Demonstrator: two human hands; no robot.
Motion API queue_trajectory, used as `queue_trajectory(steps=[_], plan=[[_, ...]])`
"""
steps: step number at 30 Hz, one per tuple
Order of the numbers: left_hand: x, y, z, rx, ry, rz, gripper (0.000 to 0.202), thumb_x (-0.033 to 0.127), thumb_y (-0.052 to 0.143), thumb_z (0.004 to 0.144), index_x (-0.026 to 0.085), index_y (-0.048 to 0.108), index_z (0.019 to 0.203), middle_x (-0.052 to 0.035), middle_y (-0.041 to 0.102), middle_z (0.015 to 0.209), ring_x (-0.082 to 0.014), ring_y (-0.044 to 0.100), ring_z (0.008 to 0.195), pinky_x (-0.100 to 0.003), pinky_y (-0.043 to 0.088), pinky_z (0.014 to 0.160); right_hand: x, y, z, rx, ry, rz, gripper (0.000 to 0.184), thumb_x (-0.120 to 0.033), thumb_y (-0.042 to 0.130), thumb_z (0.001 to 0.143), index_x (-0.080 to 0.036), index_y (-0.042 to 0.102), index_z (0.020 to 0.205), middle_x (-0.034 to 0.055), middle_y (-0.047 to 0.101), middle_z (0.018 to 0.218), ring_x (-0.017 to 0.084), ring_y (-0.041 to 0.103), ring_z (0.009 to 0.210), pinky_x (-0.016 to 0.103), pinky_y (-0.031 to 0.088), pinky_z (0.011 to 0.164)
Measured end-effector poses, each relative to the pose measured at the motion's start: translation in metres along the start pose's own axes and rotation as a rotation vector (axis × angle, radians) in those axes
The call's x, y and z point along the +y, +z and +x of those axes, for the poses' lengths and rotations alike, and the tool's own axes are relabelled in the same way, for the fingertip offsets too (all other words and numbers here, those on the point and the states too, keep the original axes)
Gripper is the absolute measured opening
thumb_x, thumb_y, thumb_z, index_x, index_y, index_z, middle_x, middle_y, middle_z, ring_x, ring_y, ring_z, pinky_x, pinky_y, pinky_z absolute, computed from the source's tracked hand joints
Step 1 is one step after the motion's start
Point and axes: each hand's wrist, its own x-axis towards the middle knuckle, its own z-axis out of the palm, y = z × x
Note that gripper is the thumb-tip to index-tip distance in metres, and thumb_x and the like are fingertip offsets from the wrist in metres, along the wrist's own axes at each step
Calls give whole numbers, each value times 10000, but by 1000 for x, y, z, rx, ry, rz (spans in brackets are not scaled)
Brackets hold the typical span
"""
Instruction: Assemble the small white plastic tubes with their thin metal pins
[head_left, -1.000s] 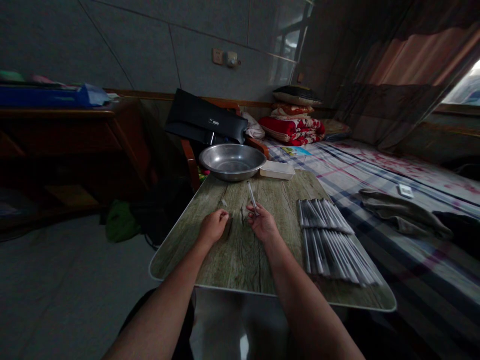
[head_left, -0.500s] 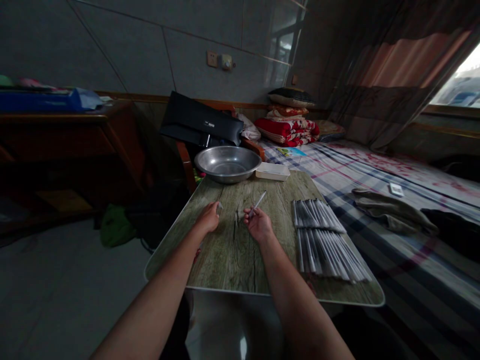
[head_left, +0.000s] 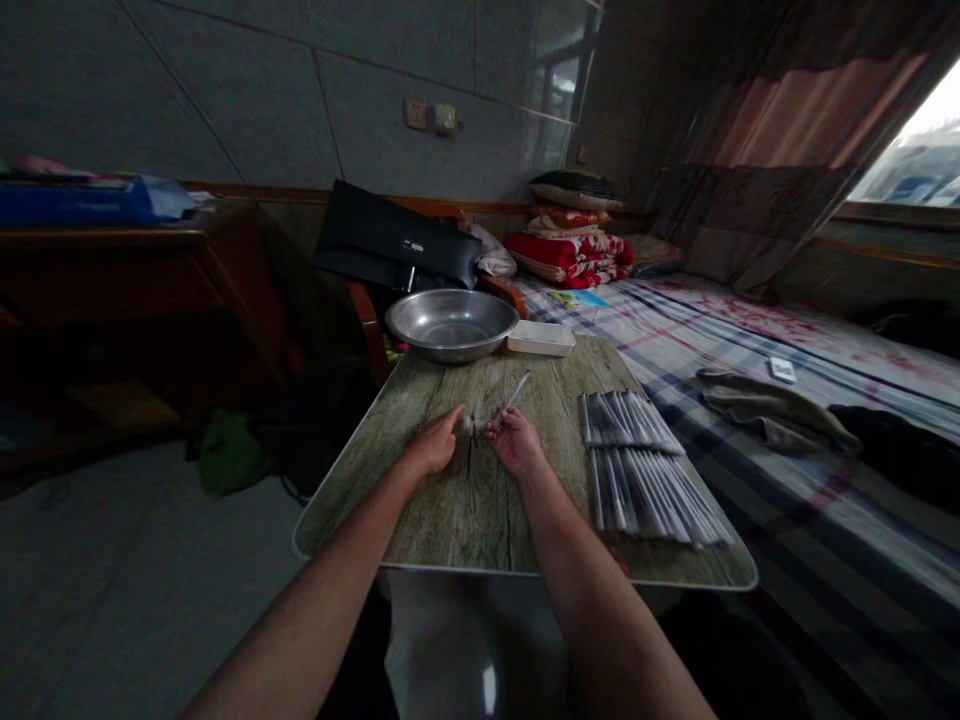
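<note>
Over the middle of the table (head_left: 442, 520), my right hand (head_left: 516, 447) is closed around a slim whitish pen (head_left: 516, 390), which slants up and to the right with a dark tip at its upper end. Just left of it, my left hand (head_left: 437, 444) pinches a small translucent piece (head_left: 466, 424) that looks like a pen cap but is blurred. The piece is close to the pen's lower end; whether they touch I cannot tell. To the right, many similar pens (head_left: 652, 495) lie side by side in two overlapping rows.
A metal basin (head_left: 453, 325) stands at the table's far edge, with a shallow white tray (head_left: 541, 338) beside it. Behind is a chair bearing a black bag (head_left: 397, 235). A bed with a plaid sheet (head_left: 750, 480) runs along the right; a wooden desk (head_left: 112, 270) stands left.
My left hand has moved right with the small piece, toward the pen in my right hand. The right hand has stayed nearly in place. The whole view has shifted slightly.
</note>
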Motion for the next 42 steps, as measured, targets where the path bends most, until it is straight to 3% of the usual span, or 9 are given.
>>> queue_trajectory(steps=[4,8,17,20,24,29,34,38,42], plan=[[9,-2,-33,38,9,299,460,185,493,809,103,538,1260,-161,577,1282,-261,505,1227,-391,311,1094,7,2,1,1,-57,-162,173,-227,637,700,-193,527,829,-48,549,596,115,562,523,213,447,470],[1,6,-57,163,17,366,339,251,509,834,128,611,1132,-153,605,1195,-289,485,1226,-411,352,1064,12,6,7,87,-83,-352,169,-254,621,695,-196,506,802,-61,521,594,98,544,504,203,454,464],[-20,11,-48,188,71,360,278,273,541,814,156,645,1044,-121,616,1103,-288,547,1103,-422,405,996,15,19,10,196,-92,-741,73,-225,567,684,-184,521,722,-57,525,590,89,512,527,197,432,489],[-21,12,-48,193,77,351,270,270,545,812,154,643,1035,-116,611,1107,-285,539,1109,-410,403,999,-10,10,-4,214,-145,-909,70,-164,589,649,-171,576,718,-52,533,593,85,477,552,184,359,495],[-23,12,-49,220,91,340,238,276,528,814,165,651,986,-109,610,1080,-276,544,1100,-406,402,1002,-69,-19,-29,241,-196,-1079,217,-114,589,633,-186,609,836,-72,505,548,92,442,524,197,307,498],[-25,13,-47,242,91,335,232,273,529,794,181,657,964,-97,612,1049,-264,567,1066,-387,416,985,-141,-62,-57,286,-257,-1618,292,-164,540,712,-169,602,998,-42,566,619,114,505,566,208,343,528],[-29,13,-45,242,92,345,247,286,507,805,174,650,972,-97,605,1067,-253,575,1041,-377,417,984,-198,-88,-81,397,-318,-1841,259,-181,548,717,-156,646,955,-2,633,684,122,543,603,211,363,553],[-30,13,-43,223,77,354,255,288,500,806,174,647,981,-97,602,1068,-253,571,1051,-379,420,983,-225,-95,-89,528,-234,-1972,251,-170,541,740,-150,645,967,5,646,675,114,544,574,204,369,552],[-30,12,-43,223,73,357,253,294,498,803,181,648,973,-95,598,1072,-253,564,1074,-376,420,985,-227,-96,-86,608,-158,-2102,261,-122,536,727,-148,658,956,51,681,764,144,590,677,218,390,612]])
